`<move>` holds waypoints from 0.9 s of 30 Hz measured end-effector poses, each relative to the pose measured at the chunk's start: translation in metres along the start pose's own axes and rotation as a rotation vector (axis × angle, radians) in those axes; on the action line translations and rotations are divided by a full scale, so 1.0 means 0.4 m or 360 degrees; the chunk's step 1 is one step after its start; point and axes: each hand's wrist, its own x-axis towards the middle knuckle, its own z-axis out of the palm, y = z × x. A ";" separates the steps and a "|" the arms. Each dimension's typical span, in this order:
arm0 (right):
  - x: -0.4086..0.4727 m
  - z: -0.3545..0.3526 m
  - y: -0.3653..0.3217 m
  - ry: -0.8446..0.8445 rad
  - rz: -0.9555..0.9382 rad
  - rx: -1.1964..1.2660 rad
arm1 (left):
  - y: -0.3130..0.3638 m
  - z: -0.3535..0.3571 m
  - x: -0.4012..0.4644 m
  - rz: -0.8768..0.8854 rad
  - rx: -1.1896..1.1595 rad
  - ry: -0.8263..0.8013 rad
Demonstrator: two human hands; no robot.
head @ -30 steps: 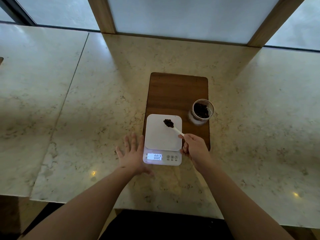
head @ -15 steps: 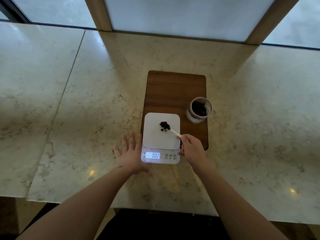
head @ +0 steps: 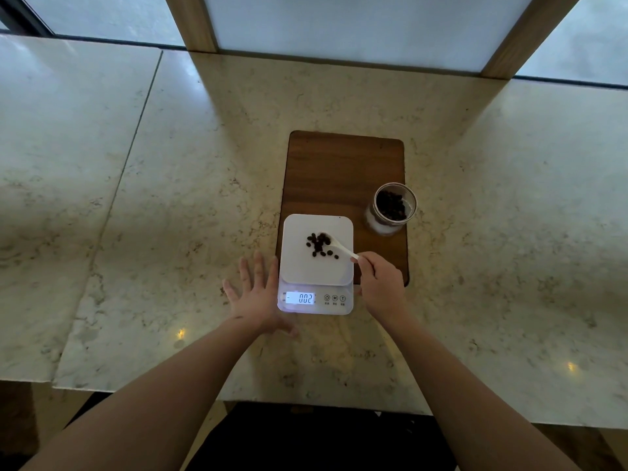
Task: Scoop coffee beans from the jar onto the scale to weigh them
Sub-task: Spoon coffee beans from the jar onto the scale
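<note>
We see right hand (head: 382,287) pinching spoon (head: 339,247) over scale (head: 316,263) | beans (head: 319,244) scattered (display lit) | left hand (head: 255,297) flat, fingers spread, empty

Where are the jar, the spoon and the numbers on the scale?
jar (head: 394,205), head view, on the beans inside it.
spoon (head: 341,248), head view, on its white handle.
scale (head: 304,297), head view, on its lit display.

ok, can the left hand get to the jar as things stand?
Probably not directly: the left hand lies flat left of the scale, and the jar stands beyond it, with the right hand between.
</note>
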 end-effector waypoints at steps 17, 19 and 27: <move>-0.049 -0.033 -0.036 0.0333 -0.0520 -0.0455 | 0.009 -0.015 -0.017 -0.0002 -0.0007 -0.0034; -0.049 -0.038 -0.041 0.0309 -0.0500 -0.0477 | 0.008 -0.014 -0.015 0.0010 -0.0006 -0.0031; -0.052 -0.057 -0.057 0.0282 -0.0459 -0.0417 | 0.002 -0.007 -0.007 -0.0001 0.0006 -0.0007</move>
